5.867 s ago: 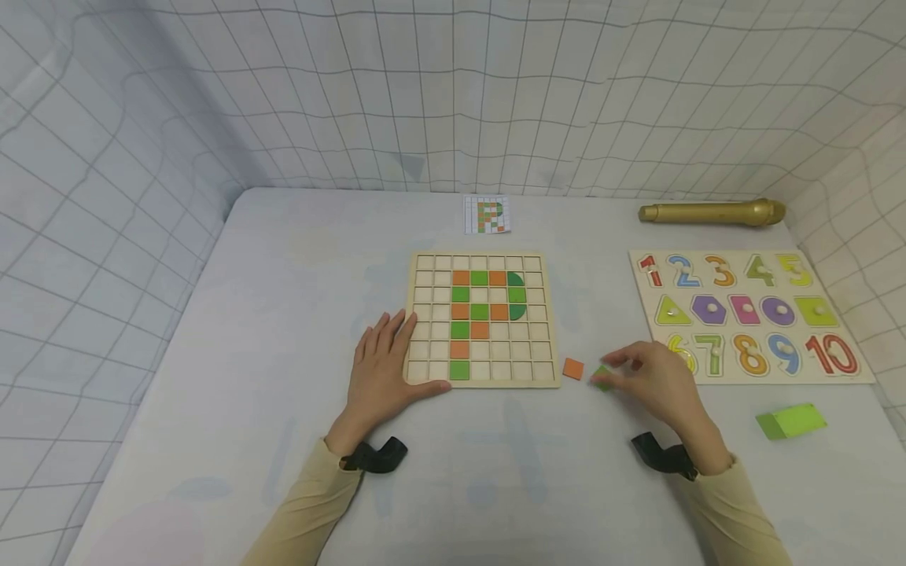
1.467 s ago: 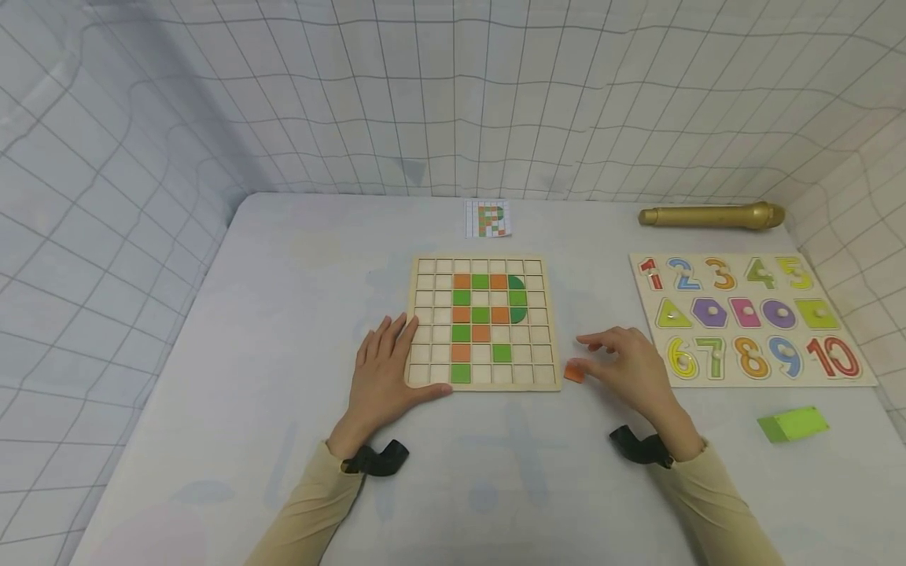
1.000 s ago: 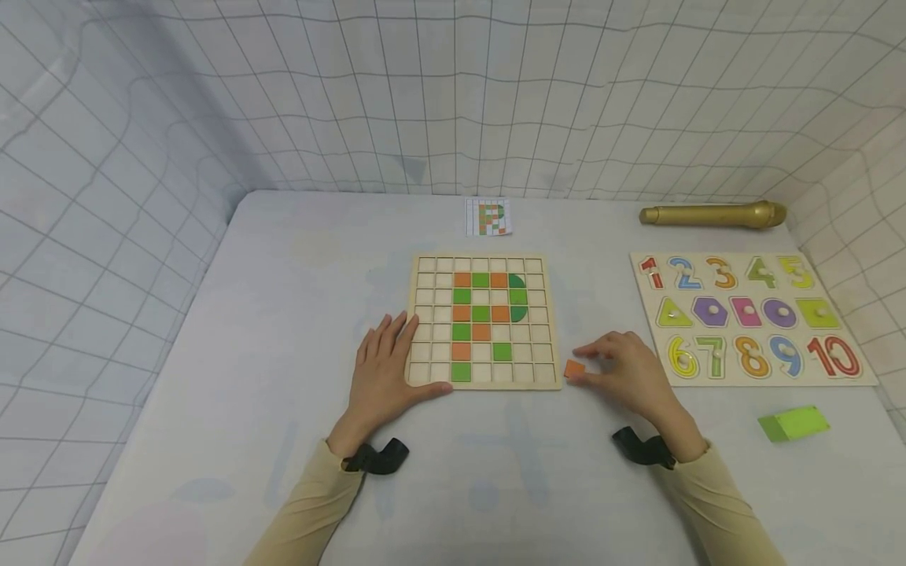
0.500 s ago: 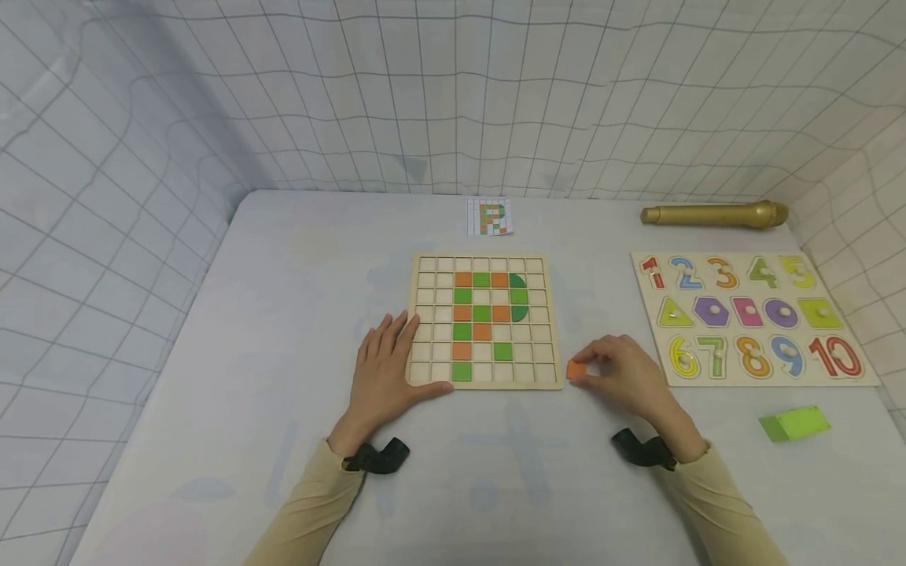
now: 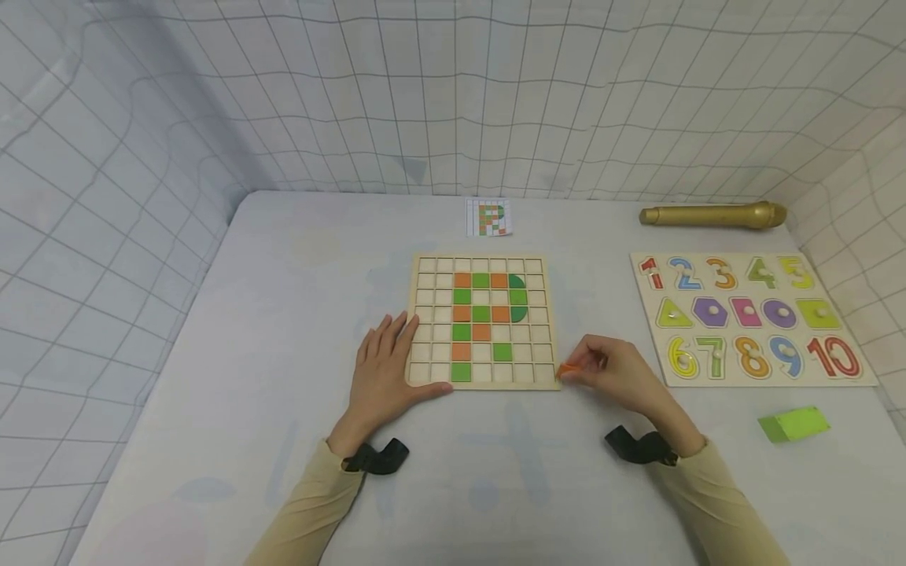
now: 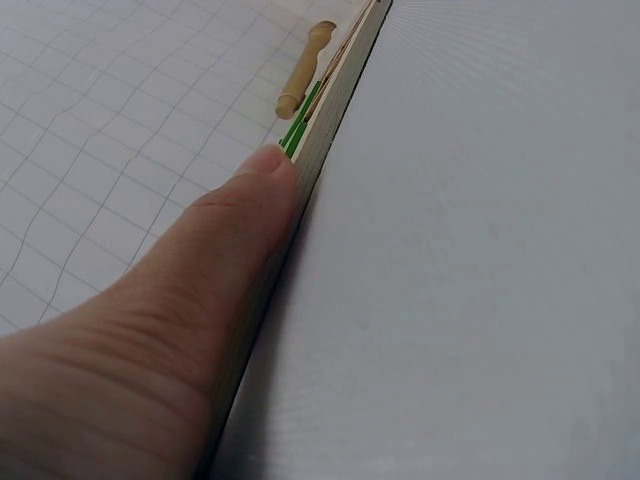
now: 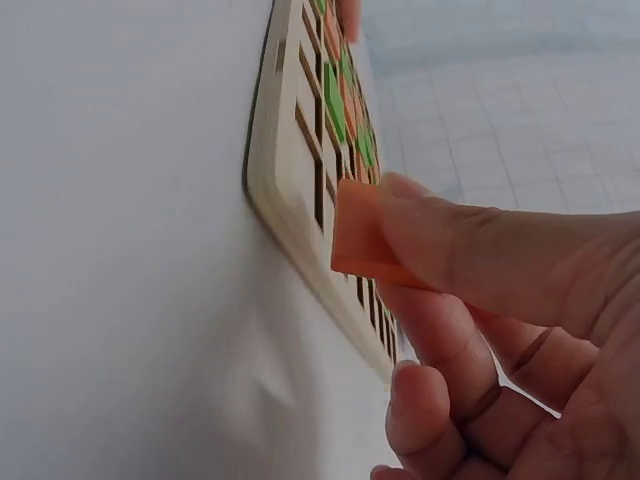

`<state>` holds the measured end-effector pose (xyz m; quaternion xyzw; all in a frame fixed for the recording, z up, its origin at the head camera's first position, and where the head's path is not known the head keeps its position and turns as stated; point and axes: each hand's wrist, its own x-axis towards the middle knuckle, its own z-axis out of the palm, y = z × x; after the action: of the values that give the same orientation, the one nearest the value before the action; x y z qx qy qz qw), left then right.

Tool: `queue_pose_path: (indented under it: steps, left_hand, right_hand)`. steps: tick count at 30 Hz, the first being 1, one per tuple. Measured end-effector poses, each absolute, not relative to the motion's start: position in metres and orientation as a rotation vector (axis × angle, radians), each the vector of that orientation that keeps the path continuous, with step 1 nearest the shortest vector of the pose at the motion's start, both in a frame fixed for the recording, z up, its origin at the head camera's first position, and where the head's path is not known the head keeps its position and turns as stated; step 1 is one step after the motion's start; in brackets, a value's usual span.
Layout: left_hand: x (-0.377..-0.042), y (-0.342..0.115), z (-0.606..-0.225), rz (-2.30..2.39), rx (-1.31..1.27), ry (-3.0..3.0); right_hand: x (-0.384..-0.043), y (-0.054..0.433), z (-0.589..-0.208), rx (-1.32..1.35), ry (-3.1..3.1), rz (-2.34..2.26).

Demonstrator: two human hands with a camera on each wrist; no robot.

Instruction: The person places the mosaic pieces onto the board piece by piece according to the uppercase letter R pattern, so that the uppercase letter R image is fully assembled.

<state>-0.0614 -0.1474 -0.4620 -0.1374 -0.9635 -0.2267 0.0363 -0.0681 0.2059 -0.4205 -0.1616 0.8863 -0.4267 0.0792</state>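
Observation:
A wooden grid board (image 5: 432, 267) lies mid-table, with orange and green square tiles and two dark green rounded tiles set in some of its cells. My left hand (image 5: 382, 362) rests with spread fingers against the board's left side, the thumb along its front edge. In the left wrist view that thumb (image 6: 230, 220) lies on the board's rim. My right hand (image 5: 616, 373) pinches an orange square tile (image 7: 362, 232) between thumb and fingers at the board's front right corner. The tile is tilted and raised off the table. Whether it touches the board I cannot tell.
A small pattern card (image 5: 488, 217) lies behind the board. To the right are a number and shape puzzle board (image 5: 722, 334), a gold microphone (image 5: 711, 215) and a green block (image 5: 793, 424). Grid-patterned cloth walls (image 5: 453, 94) enclose the table's back and sides.
A green tile from the table now sits in a lower cell of the board. My right hand has picked up the orange tile and moved it left to the board's edge. My left hand stays put.

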Motion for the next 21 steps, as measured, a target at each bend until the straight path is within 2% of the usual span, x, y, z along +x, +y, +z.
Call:
queue_pose_path:
  steps: [10,21]
  left_hand:
    - [-0.060,-0.147,-0.460,-0.699,-0.416,-2.975]
    - [-0.061,-0.147,-0.461,-0.687,-0.408,-2.989]
  right_hand:
    - [-0.079,0.172,-0.420,-0.533,2.555,-1.289]
    - [-0.082,0.156,-0.422,-0.579,2.582,-1.174]
